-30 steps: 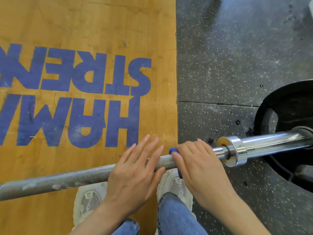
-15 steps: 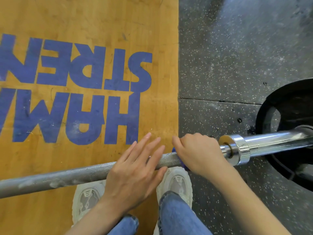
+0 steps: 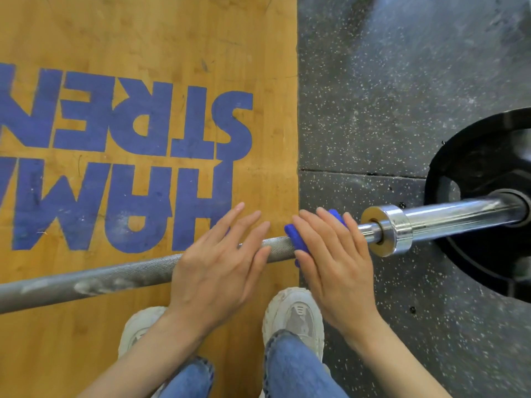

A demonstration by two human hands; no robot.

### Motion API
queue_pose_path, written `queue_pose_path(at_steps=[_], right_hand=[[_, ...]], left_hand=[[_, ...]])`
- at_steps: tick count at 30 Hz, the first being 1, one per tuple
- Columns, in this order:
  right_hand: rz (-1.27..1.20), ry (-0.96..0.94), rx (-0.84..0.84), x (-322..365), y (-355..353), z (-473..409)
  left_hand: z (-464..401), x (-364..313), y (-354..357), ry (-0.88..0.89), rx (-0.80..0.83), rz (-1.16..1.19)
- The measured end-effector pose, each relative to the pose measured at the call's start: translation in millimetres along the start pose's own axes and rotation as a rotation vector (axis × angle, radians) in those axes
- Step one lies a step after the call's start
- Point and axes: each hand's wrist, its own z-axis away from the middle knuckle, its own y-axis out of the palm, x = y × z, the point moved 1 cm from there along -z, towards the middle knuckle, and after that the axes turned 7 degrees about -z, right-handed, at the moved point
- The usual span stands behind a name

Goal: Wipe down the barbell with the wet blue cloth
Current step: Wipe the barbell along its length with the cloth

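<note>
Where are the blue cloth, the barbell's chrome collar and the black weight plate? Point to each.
blue cloth (image 3: pixel 293 236): head view, the fold showing left of the right hand's fingers.
chrome collar (image 3: pixel 394 228): head view, its outer rim.
black weight plate (image 3: pixel 477 165): head view, its upper face.

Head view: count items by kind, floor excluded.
Barbell: 1
Blue cloth: 1
Weight plate: 1
Hands: 2, left hand, right hand
Shoes: 2, left shoe, right shoe
Total: 7
</note>
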Motion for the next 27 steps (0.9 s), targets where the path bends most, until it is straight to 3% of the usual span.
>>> queue_pose_path(at_steps=[4, 8, 13, 17, 21, 25, 27], right_hand=[[-0.134, 0.185, -0.113, 10.6, 14.6, -15.5], [-0.028, -0.059, -0.037, -2.3, 13.5, -21.3], [-0.066, 0.135, -0.112, 16.3, 27.3, -40.8], [0.003, -0.095, -0.069, -5.5, 24.6, -53.8], [-0.067, 0.117, -0.14, 5.0, 31.3, -68.8], [-0.052, -0.052, -0.086, 7.8, 33.7, -82.4], [-0.014, -0.037, -0.096, -14.2, 26.1, -78.4]], left_hand=[[-11.0, 6.1, -0.6, -0.024, -0.008, 0.003], [-24.6, 12.2, -2.0, -0.028, -0.031, -0.015], [-41.8, 21.4, 1.3, -0.066, -0.05, -0.005], [-56.3, 30.2, 1.3, -0.084, -0.047, 0.01], [-70.6, 36.3, 2.2, -0.119, -0.053, 0.027], [-76.8, 43.6, 2.6, -0.111, -0.062, 0.013], [-79.5, 45.2, 2.8, -0.111, -0.064, 0.012]])
